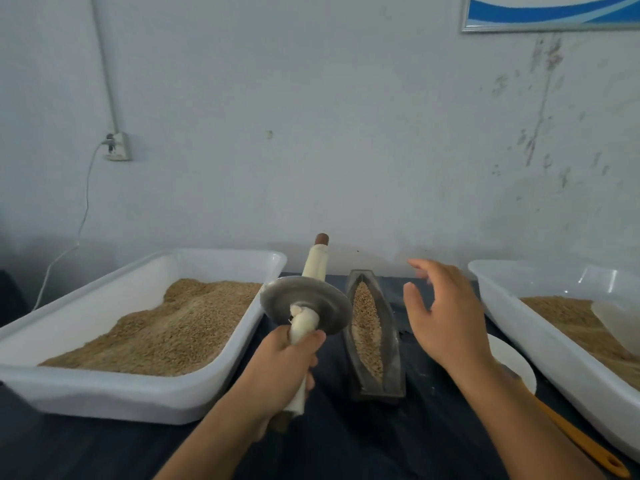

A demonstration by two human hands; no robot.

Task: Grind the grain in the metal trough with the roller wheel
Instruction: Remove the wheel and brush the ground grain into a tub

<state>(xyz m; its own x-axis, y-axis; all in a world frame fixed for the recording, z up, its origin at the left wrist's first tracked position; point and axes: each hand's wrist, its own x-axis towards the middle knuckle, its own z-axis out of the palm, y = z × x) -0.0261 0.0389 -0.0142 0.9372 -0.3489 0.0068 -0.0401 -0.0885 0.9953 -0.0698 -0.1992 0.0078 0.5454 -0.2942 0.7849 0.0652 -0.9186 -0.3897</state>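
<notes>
Roller wheel (306, 304): metal disc on a long axle wrapped in pale cloth, held in the air, tilted, far axle end pointing up and away. Disc hangs just left of the metal trough (375, 336), not touching the grain (367, 330) in it.

Left grip (284, 362): fingers and thumb curled tight round the near wrapped handle, just below the disc; holds the wheel alone.

Right grip (446, 313): wide, fingers spread and loosely bent, holding nothing, raised in the air to the right of the trough and the wheel.

Trough: narrow, boat-shaped, dark metal, lying lengthwise on the desk (346, 445) between the two grips, filled along its slot with tan grain.

Left of the left grip: large white tray (104, 393) holding a heap of grain.

Right of the right grip: a second white tray (540, 341), grain inside with a pale scoop-like piece (616, 323) partly sunk in it. Beneath the right wrist: a white round dish (512, 362) and an orange handle (581, 441) lying on the dark desk cloth.

Behind: pale wall, socket (117, 146) with cable at left.
</notes>
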